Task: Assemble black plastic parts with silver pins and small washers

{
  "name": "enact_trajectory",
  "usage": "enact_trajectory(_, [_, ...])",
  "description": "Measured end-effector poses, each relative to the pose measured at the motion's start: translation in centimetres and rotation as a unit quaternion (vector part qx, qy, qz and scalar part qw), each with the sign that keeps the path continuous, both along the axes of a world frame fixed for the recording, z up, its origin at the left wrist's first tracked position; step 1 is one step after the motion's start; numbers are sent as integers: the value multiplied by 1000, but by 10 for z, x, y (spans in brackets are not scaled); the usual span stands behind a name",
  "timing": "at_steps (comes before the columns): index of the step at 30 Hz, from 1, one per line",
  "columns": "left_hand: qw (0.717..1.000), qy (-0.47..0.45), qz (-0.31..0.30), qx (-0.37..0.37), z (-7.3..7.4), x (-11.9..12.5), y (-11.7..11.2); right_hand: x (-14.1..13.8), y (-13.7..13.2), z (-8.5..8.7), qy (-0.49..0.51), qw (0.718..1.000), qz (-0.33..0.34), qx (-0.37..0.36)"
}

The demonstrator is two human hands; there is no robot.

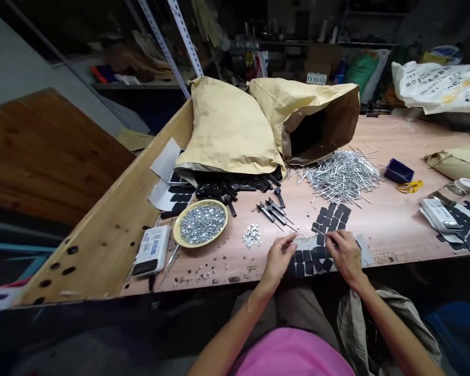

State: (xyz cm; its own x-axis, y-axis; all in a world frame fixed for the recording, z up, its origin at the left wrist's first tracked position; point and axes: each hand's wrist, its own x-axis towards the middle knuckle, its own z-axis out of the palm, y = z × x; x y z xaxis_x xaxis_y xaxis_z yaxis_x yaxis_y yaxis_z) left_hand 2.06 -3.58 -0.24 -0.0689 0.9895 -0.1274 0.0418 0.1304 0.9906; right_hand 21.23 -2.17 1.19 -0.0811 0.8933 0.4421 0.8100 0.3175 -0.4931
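A: What's nearest?
B: The right hand [348, 256] pinches thumb and finger together on what looks like a thin metal pin [318, 230], held over the dark pads [309, 267] on the table [395, 209]. The left hand [276, 260] has its fingertips nearly together; I can't tell whether that grip holds anything.
A: How would the pin handle?
B: Light and stiff, I'd judge, and perhaps slippery, being smooth and narrow. Partway along its length seems the surest place to pinch.
A: Beyond the hands?
B: Small metal bits [251, 236], black parts with rods [267, 214], then a pile of pins [342, 177].
A: Any writing?
B: The white gadget [153, 245] at left has blue lettering, too small to read. Farther off, at right, a white bag [446, 83] carries rows of printed characters, too blurred to make out.
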Motion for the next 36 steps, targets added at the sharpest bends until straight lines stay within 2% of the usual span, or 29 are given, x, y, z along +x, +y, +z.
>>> enact_trajectory(2, [991, 123, 35, 35, -7, -12, 13, 23, 24, -3, -132, 990, -18, 46])
enact_trajectory(5, [960, 262, 63, 71, -20, -22, 31, 52, 62, -11, -242, 968, -13, 69])
enact_trajectory(8, [937, 335, 52, 85, -31, -24, 40, 73, 95, -18, -299, 951, 19, 76])
enact_trajectory(11, [926, 365, 39, 88, -39, -24, 42, 89, 114, -26, -330, 940, 50, 77])
enact_trajectory(14, [919, 383, 44, 87, -42, -25, 45, 95, 111, -36, -333, 936, 91, 64])
enact_trajectory(18, [915, 392, 68, 74, -38, -28, 56, 94, 94, -46, -329, 924, 189, 42])
enact_trajectory(22, [919, 382, 94, 41, -34, -29, 67, 98, 97, -45, -296, 948, 115, 24])
enact_trajectory(23, [920, 378, 101, 32, -34, -30, 69, 101, 99, -44, -292, 948, 127, 17])
enact_trajectory(26, [919, 374, 128, 11, -35, -32, 74, 106, 109, -40, -263, 939, 220, -4])
enact_trajectory(27, [917, 374, 136, 5, -35, -32, 75, 108, 112, -39, -245, 944, 220, -7])
enact_trajectory(30, [912, 379, 155, -18, -35, -33, 80, 107, 116, -39, -208, 964, 163, -7])
enact_trajectory(32, [911, 378, 163, -36, -34, -31, 84, 103, 110, -42, -222, 957, 186, -13])
enact_trajectory(36, [906, 382, 166, -71, -34, -26, 94, 93, 88, -48, -309, 918, 250, -1])
